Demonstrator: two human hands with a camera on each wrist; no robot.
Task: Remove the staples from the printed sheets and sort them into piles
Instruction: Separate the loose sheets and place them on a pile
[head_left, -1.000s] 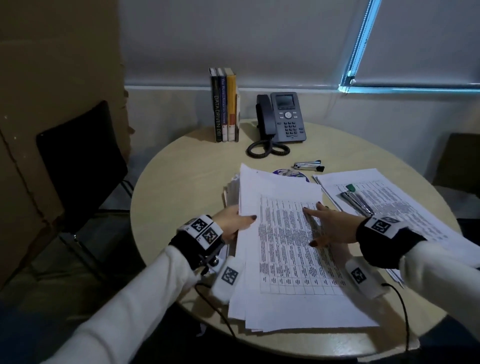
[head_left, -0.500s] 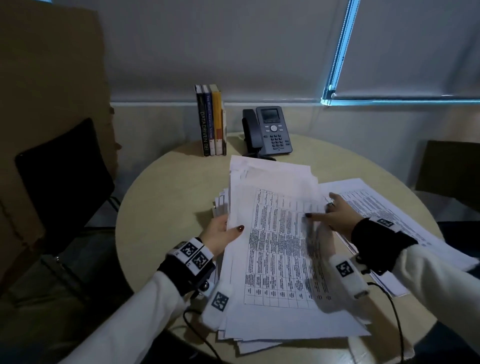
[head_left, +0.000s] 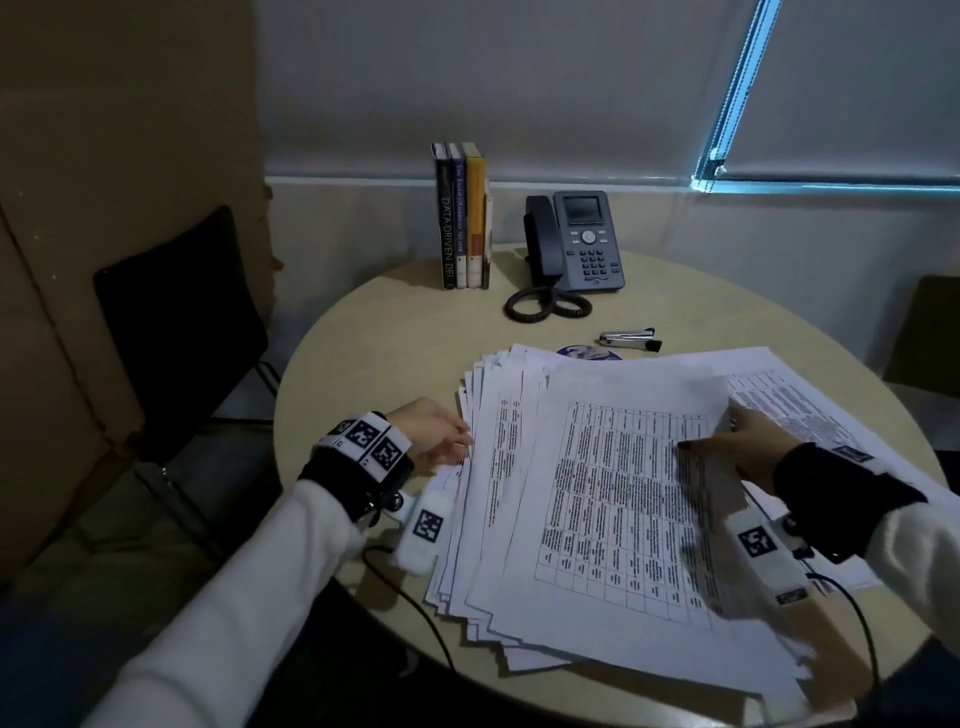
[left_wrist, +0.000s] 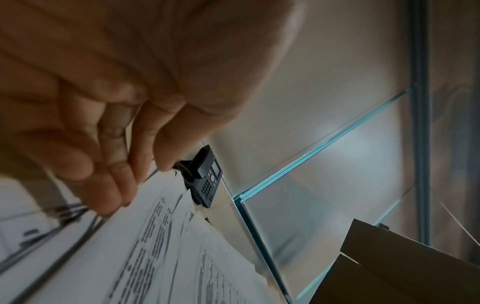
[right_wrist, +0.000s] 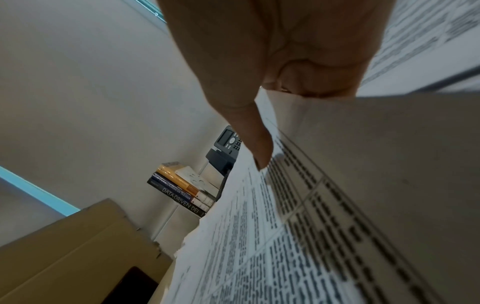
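A thick fanned stack of printed sheets (head_left: 613, 493) lies on the round table (head_left: 395, 322) in front of me. My right hand (head_left: 727, 441) pinches the right edge of the top sheets, thumb on the printed table and fingers hidden underneath; the right wrist view shows the thumb (right_wrist: 259, 148) pressing on the sheets (right_wrist: 311, 236). At the stack's left edge, my left hand (head_left: 457, 441) rests with nearly straight fingers (left_wrist: 116, 185) touching the paper edges (left_wrist: 155, 246). A second pile (head_left: 810, 400) lies at the right, partly covered. A staple remover (head_left: 628, 338) lies beyond the stack.
A desk phone (head_left: 582, 244) with a coiled cord and upright books (head_left: 462, 215) stand at the table's far side. A round disc (head_left: 587, 353) peeks out behind the stack. A black chair (head_left: 176, 322) and cardboard (head_left: 104, 208) are on the left.
The lifted sheets have come down flatter and shifted right, uncovering the staple remover. My right hand went from flat on top to pinching the right edge. My left thumb came off the top.
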